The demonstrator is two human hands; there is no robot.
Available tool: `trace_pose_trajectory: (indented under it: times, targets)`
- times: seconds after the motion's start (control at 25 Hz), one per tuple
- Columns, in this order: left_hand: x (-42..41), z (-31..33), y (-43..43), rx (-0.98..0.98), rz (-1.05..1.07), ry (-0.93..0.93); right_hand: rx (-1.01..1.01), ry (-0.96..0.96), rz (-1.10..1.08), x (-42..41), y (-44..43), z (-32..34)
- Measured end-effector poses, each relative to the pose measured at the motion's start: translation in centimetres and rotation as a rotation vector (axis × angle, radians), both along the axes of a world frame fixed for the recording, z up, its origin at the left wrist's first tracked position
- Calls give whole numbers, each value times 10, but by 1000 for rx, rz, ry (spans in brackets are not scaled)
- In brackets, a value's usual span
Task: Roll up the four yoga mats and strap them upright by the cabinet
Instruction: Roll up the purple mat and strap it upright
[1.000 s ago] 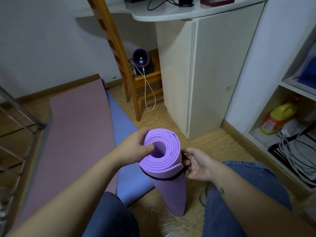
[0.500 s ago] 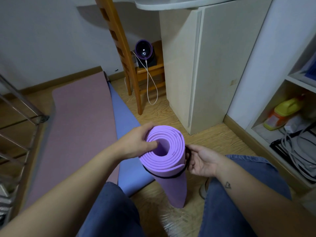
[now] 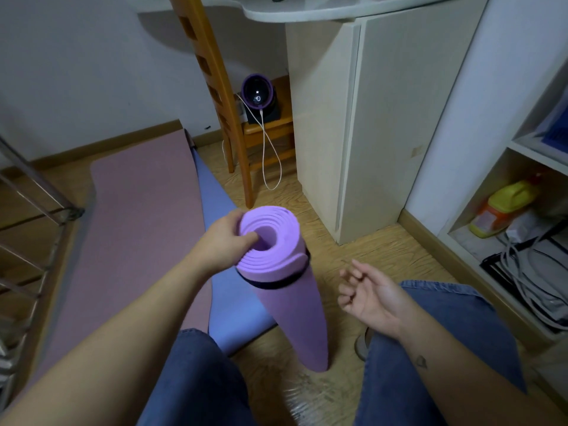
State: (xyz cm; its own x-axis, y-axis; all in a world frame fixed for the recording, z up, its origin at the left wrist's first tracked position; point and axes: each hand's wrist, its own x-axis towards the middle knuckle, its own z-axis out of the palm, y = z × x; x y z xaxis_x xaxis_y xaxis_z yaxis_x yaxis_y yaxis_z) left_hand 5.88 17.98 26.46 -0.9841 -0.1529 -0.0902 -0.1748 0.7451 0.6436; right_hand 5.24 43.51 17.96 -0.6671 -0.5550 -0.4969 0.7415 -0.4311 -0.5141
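Note:
A rolled purple yoga mat (image 3: 292, 305) stands on end on the wooden floor between my knees, with a black strap (image 3: 276, 283) round it near the top. My left hand (image 3: 224, 241) grips the roll's top rim, thumb dipping into the hollow centre. My right hand (image 3: 365, 290) hovers to the right of the roll, palm up, fingers loosely curled, holding nothing. A pink mat (image 3: 135, 229) and a blue mat (image 3: 224, 272) lie flat on the floor to the left. The cream cabinet (image 3: 368, 124) stands beyond the roll.
A wooden chair (image 3: 221, 96) stands left of the cabinet, with a purple round device (image 3: 257, 92) and white cable on a low stool. Open shelves (image 3: 522, 235) on the right hold a yellow bottle and cables. A metal rack (image 3: 27, 222) is at the left edge.
My right hand has let go of the strap and drawn away to the right, opening palm up. The left hand keeps its grip on the roll's top.

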Motion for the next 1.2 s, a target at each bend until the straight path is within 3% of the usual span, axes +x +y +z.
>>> trace_pose_trajectory:
  times: [0.12,0.52,0.72,0.96,1.2]
  targets:
    - [-2,1,-11,-46,97,-29,142,56,52,5,8,0]
    - [-2,3,5,-48,26,-38,473,134,175,-27,-47,22]
    - [1,3,6,-37,-23,-41,333,-26,189,-31,-44,23]
    - [5,4,6,-19,-65,-38,84,-199,-13,-16,-46,16]
    - [3,1,11,1,-35,-27,293,74,60,-13,-38,23]
